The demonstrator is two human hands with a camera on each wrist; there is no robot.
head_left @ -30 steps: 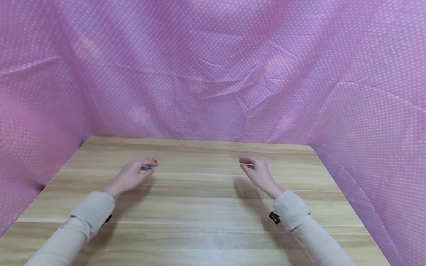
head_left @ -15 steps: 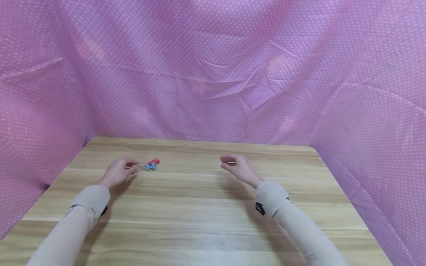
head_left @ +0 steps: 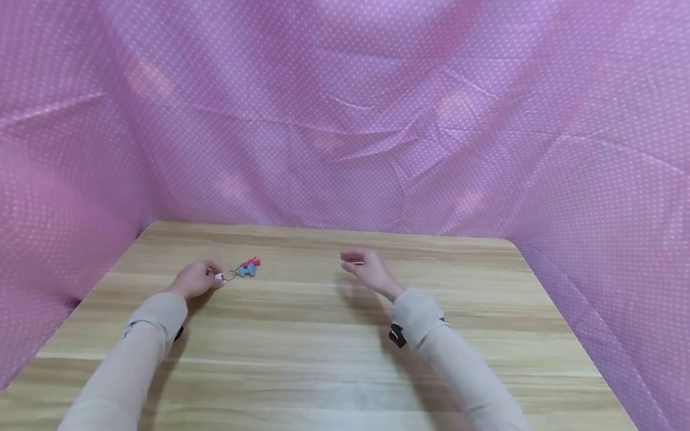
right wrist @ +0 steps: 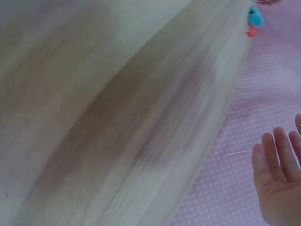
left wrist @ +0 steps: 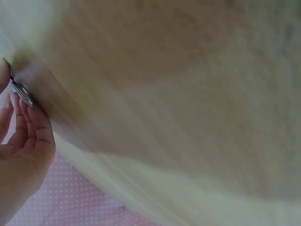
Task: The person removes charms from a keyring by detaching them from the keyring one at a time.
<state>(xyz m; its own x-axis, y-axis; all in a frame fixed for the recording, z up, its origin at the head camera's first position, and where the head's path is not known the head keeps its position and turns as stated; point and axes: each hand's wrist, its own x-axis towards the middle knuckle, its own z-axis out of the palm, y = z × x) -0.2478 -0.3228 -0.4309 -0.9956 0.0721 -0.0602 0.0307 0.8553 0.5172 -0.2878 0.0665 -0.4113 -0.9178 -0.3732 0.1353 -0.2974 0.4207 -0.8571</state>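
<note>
A keychain with a blue charm [head_left: 247,270], a red tassel-like piece [head_left: 251,261] and a gold-toned ring [head_left: 230,275] lies at the left of the table in the head view. My left hand [head_left: 195,280] pinches its near end, a small whitish piece [head_left: 220,277]. Seen from the left wrist, thumb and fingers hold a flat, silvery metal piece [left wrist: 21,89]; its exact kind is unclear. My right hand [head_left: 369,272] hovers over the table right of the keychain, holding nothing. In the right wrist view its fingers [right wrist: 277,157] are extended, and the blue charm [right wrist: 255,17] shows at the top.
The wooden table [head_left: 302,359] has light, striped grain. Pink cloth with white dots [head_left: 345,120] hangs behind it and along both sides. A black device [head_left: 398,335] sits at the right wrist.
My left hand has drawn back left from the charm, exposing it, the red piece and the ring, and now pinches the whitish end. The right hand has moved left.
</note>
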